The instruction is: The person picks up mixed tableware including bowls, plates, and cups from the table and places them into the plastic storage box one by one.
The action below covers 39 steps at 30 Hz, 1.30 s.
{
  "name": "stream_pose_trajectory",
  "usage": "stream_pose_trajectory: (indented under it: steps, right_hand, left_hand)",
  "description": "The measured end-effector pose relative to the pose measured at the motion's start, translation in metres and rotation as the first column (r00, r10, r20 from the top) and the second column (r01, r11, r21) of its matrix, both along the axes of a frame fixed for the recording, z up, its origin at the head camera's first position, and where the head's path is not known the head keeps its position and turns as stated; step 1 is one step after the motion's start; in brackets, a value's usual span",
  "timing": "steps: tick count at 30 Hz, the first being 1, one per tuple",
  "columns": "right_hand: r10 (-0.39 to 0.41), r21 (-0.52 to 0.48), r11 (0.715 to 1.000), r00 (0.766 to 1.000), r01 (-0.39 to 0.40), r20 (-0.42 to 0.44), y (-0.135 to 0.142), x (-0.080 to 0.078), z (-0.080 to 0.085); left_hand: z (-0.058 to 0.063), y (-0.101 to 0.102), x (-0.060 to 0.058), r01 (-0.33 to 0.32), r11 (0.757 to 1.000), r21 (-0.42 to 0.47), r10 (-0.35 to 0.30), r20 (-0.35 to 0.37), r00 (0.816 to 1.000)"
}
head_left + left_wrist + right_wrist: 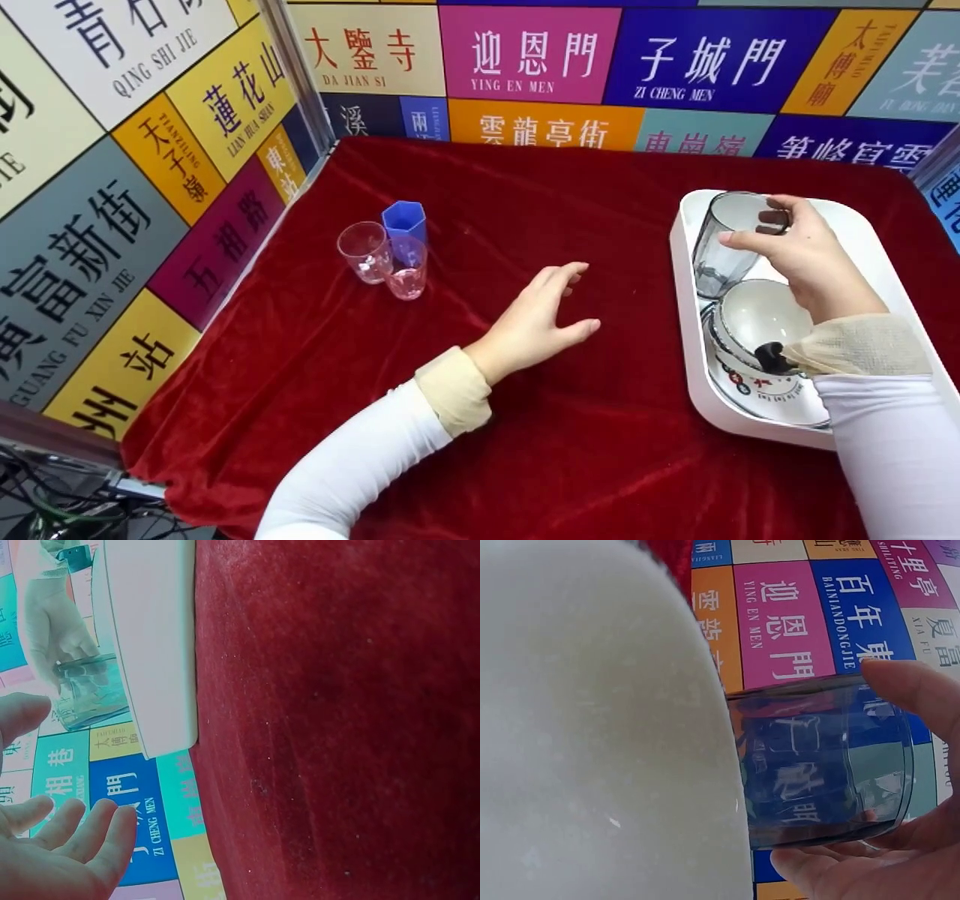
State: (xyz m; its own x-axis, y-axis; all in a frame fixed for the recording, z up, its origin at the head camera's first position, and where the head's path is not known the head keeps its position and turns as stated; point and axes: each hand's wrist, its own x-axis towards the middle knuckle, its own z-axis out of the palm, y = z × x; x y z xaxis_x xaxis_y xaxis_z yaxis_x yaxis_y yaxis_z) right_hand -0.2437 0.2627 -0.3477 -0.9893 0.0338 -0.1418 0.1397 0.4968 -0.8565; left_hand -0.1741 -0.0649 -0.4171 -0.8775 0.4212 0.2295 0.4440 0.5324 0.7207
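Observation:
My right hand [806,255] grips a clear grey drinking glass [724,251] near its rim, thumb on one side and fingers on the other. The glass stands upright, slightly tilted, inside the white tray [681,315] at the right. In the right wrist view the glass [817,765] shows between thumb and fingers, its base hidden behind a white bowl [607,735]. That bowl [765,319] sits nearer me in the tray, on a plate with printed decoration [780,397]. My left hand [532,322] is held over the red cloth, fingers loosely extended, holding nothing.
On the left of the red velvet cloth [570,450] stand a clear cup [360,247], a blue hexagonal cup [403,217] and a clear pinkish cup [407,281], close together. Panels with colourful lettering [525,56] rise at the back and left edges.

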Motion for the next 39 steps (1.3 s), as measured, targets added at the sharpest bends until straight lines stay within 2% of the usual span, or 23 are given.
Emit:
stream_pose_trajectory:
  steps: [13,23,39]
  right_hand:
    - [-0.006,-0.005,1.000,1.000,0.006,0.009,0.0015,-0.0041,-0.0041]
    - [0.052,-0.044,0.998,0.993,-0.047,0.103,0.0029,-0.0073,-0.0081]
    - [0.105,0.055,0.992,0.985,-0.113,0.136,0.0076,-0.0048,-0.0054]
  left_hand:
    - [-0.0026,-0.0004,-0.0016,0.004,1.000,-0.006,-0.004,-0.003,1.000]
    - [-0.0053,-0.0032,-0.0032,-0.003,1.000,-0.006,0.003,-0.005,1.000]
    - [-0.0073,-0.0005,-0.0025,0.007,1.000,0.002,-0.007,0.009,1.000]
